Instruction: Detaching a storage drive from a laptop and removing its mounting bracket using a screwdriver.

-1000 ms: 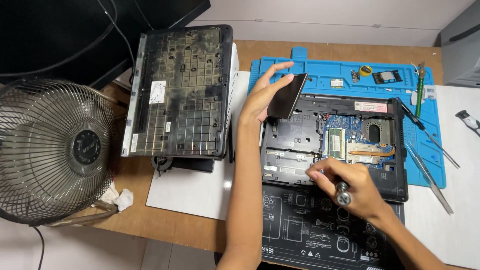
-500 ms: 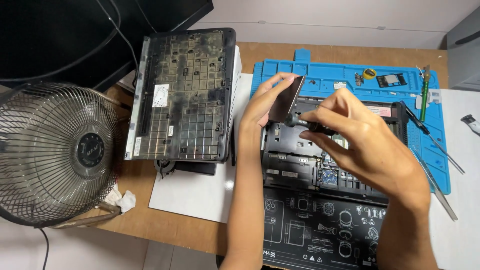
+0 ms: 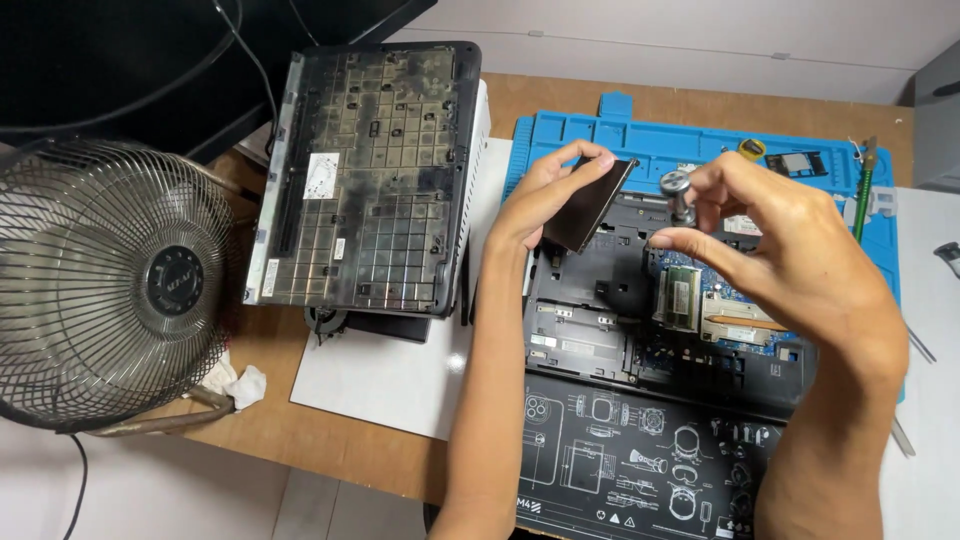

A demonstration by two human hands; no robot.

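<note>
With the opened laptop base [image 3: 660,330] partly stripped, left hand [image 3: 545,195] fingers grip a dark panel [image 3: 588,205] above it, right hand [image 3: 770,240] fingers pinch a screwdriver [image 3: 680,195].

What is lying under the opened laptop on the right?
Under the opened laptop lies a blue work mat, showing along its far edge and sides. A black printed mat sits at its near edge. The surface directly beneath is hidden.

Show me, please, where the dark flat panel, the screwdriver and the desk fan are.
dark flat panel [image 3: 588,208], head view, middle of its dark face.
screwdriver [image 3: 679,190], head view, its round silver cap.
desk fan [image 3: 176,281], head view, black hub of the wire grille.
</note>
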